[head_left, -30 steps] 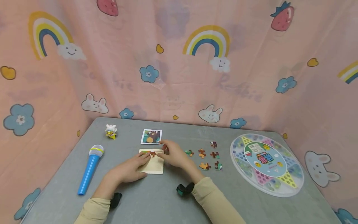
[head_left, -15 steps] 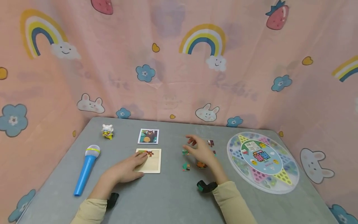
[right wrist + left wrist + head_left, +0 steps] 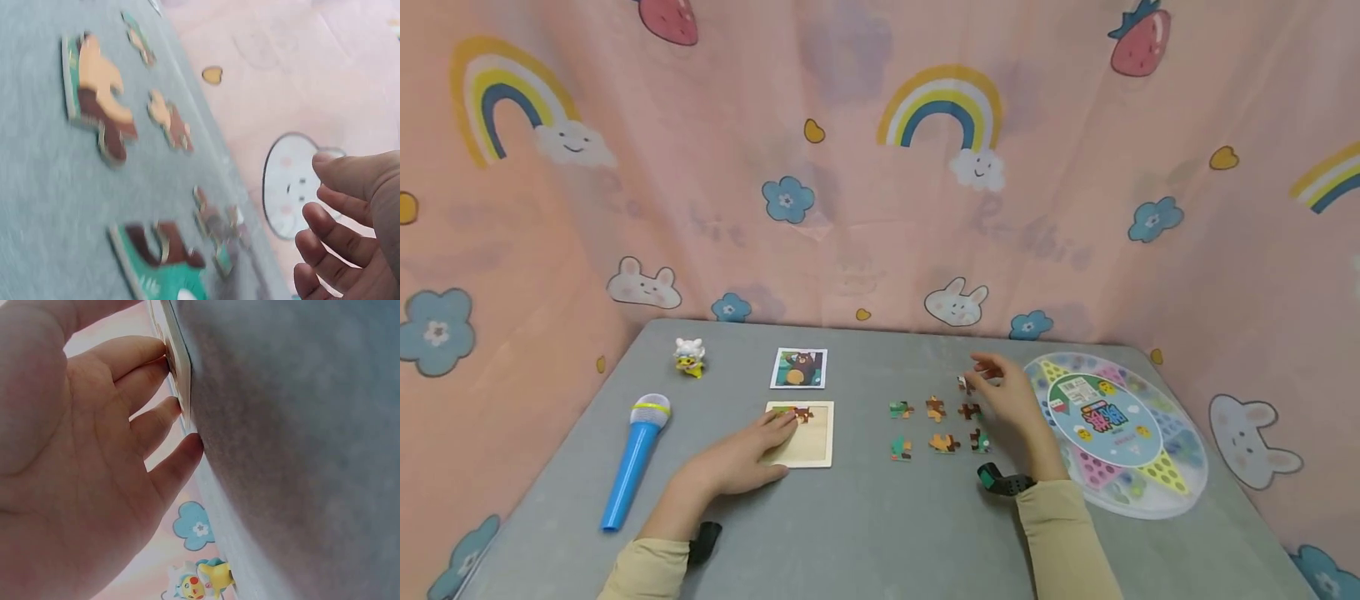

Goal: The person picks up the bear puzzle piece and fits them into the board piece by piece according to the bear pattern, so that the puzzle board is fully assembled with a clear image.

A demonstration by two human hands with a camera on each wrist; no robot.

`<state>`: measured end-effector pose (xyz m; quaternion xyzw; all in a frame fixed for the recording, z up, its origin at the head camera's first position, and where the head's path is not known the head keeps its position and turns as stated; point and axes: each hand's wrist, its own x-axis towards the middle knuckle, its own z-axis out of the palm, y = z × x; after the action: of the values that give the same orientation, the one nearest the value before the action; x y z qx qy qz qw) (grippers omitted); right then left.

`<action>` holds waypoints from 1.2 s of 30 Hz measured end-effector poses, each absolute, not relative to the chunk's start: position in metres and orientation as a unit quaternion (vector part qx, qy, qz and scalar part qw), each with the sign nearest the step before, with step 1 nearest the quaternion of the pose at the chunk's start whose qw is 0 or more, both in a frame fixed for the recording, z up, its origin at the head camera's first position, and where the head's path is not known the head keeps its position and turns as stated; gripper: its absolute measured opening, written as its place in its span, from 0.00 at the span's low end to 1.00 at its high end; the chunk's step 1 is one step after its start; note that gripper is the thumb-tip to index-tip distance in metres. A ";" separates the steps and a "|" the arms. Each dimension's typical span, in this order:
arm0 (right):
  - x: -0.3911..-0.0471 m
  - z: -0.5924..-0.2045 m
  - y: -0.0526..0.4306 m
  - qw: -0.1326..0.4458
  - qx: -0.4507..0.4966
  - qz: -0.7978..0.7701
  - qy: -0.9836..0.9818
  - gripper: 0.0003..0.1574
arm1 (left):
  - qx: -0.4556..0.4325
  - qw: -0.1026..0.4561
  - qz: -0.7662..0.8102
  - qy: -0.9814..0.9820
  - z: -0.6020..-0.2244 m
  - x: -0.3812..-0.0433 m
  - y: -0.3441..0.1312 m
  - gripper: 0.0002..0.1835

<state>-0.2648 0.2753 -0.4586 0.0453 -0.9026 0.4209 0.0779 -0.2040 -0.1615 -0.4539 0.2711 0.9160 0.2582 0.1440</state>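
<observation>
My left hand point(image 3: 739, 458) rests with extended fingers on the left side of a small wooden puzzle tray point(image 3: 811, 448). Brown and green puzzle pieces point(image 3: 806, 413) lie along the tray's top edge, partly hidden by the fingertips. My right hand point(image 3: 1013, 402) hovers at the far right of several loose jigsaw pieces, its fingers loosely bent and nothing between them in the right wrist view. Nearest its fingertips is a dark brown and white piece point(image 3: 963, 384). Below that lie a brown piece point(image 3: 970, 412) and a green-brown corner piece point(image 3: 979, 442).
A picture card of a bear point(image 3: 798, 369) lies behind the tray. To the left are a blue toy microphone point(image 3: 632, 467) and a small figurine point(image 3: 689, 358). A round Chinese checkers board point(image 3: 1105, 417) lies on the right, partly behind my right forearm. A pink curtain point(image 3: 850, 250) backs the table.
My right hand has left the tray and travelled right, over the loose pieces to the farthest column. My left hand stays on the tray. The head view has shifted slightly.
</observation>
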 end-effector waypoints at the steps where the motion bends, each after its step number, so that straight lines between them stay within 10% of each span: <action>1: -0.265 -0.461 0.280 0.074 0.038 0.428 -0.900 0.29 | 0.272 0.143 0.259 0.916 -0.455 -0.204 -0.161 0.39; 36: -0.273 -0.491 0.276 0.060 0.034 0.340 -0.938 0.24 | 0.266 0.149 0.247 0.920 -0.449 -0.201 -0.158 0.39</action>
<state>-0.2731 0.2758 -0.4906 0.0338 -0.9380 0.3398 0.0603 -0.2011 -0.1582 -0.4487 0.2661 0.9197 0.2473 0.1491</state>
